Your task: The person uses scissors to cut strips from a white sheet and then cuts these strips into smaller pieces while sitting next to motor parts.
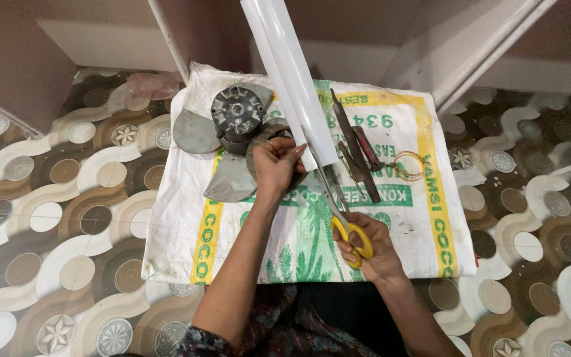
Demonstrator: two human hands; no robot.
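Note:
My left hand [276, 165] grips the lower end of a long white sheet strip [292, 76] that rises up and away from me. My right hand [370, 248] holds yellow-handled scissors [338, 208], whose blades reach up to the bottom edge of the white strip, right beside my left fingers. Just left of my left hand lies a grey fan motor with blades [232, 129], resting on a white woven sack [180, 225] spread on the floor.
A dark flat metal tool [355, 149], a red-handled tool and a coil of thin wire [409, 165] lie on the sack to the right of the strip. Patterned brown and cream flooring [67, 218] surrounds the sack. White frame bars [477, 59] stand behind.

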